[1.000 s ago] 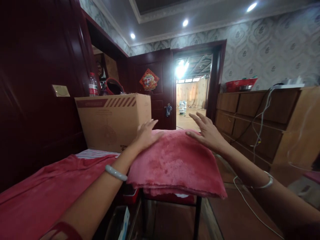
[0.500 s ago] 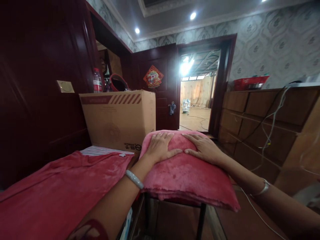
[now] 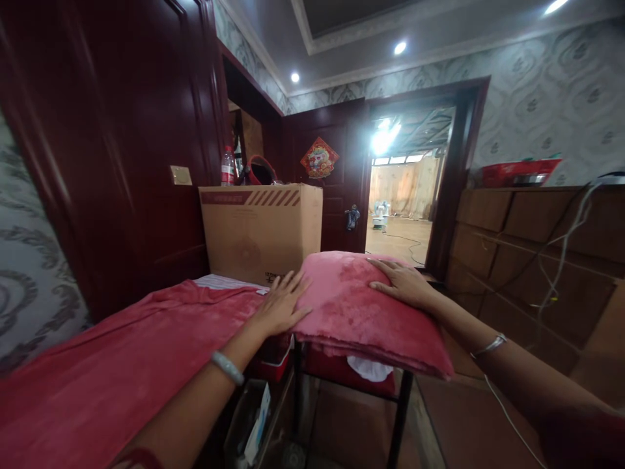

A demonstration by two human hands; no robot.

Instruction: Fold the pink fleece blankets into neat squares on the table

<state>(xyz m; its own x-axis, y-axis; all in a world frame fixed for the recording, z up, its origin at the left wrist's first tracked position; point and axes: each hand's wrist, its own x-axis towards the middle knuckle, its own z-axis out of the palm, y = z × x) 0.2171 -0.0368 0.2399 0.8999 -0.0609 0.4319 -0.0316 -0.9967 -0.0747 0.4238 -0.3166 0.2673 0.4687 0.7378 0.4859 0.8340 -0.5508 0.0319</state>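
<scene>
The left hand (image 3: 283, 306) and right hand (image 3: 404, 284) have their fingers spread and grip nothing. The folded pink blanket (image 3: 336, 306) lies between them, above a red seat (image 3: 322, 368): at 3 o'clock from the left hand, 8 o'clock from the right. Its long side runs from about 9 to 4 o'clock. The right hand is nearer, lying on top; the left is at the 9 o'clock edge.

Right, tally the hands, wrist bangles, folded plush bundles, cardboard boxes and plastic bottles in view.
Hands: 2, left hand and right hand
Wrist bangles: 2, pale bangle and silver bangle
Folded plush bundle: 1
Cardboard box: 1
Plastic bottle: 1
Total: 7
</scene>
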